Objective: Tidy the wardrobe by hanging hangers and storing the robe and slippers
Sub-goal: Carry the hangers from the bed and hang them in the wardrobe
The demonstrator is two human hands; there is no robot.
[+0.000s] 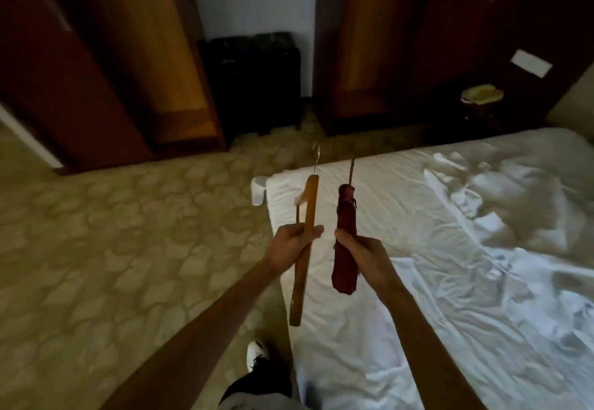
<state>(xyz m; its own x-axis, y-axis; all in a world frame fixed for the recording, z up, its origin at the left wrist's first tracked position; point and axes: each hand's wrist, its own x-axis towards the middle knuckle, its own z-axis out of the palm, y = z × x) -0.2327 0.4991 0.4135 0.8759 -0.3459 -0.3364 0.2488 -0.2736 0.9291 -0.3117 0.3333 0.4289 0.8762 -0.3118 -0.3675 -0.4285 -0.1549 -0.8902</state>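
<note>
To your far left an open wooden wardrobe (154, 56) stands on the patterned carpet (112, 233), with a dark suitcase (254, 82) against the wall beside it. Your left hand (294, 244) is curled round a wooden hanger (303, 249), held edge-on with its hook up. Just beside it, your right hand (361, 257) grips a dark red padded hanger (345, 242), also upright. Both are over the corner of the bed (450, 281), whose white sheets are rumpled. Behind it stands a second wardrobe (369, 40), and a yellowish object (482, 94) sits on a dark stand.
</note>
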